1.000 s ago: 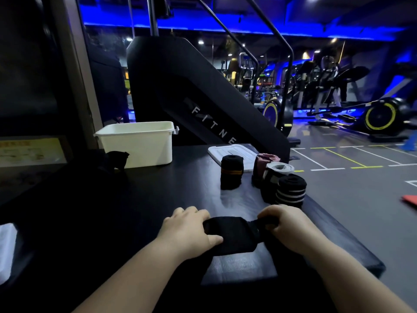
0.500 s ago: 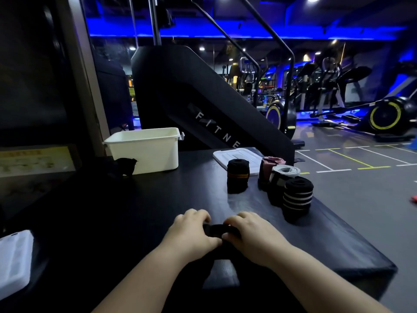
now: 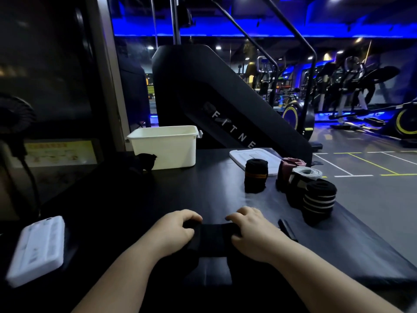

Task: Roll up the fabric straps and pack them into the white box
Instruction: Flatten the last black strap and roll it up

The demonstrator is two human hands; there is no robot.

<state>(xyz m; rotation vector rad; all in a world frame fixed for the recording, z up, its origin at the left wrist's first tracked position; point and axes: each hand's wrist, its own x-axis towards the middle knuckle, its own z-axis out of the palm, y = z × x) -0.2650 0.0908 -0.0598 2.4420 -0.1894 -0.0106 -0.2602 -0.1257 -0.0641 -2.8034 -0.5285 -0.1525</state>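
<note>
Left hand (image 3: pixel 178 231) and right hand (image 3: pixel 252 231) grip a black strap (image 3: pixel 213 238) on the counter (image 3: pixel 158 199).
Each hand curls its fingers over one end of the strap, which lies near the counter's front edge. To the right, rolled straps stand upright, among them an orange-banded roll (image 3: pixel 256 175) and a white-striped roll (image 3: pixel 319 202), near a white lid (image 3: pixel 255 155). The open white box (image 3: pixel 167 147) sits at the back, well apart from the hands.
</note>
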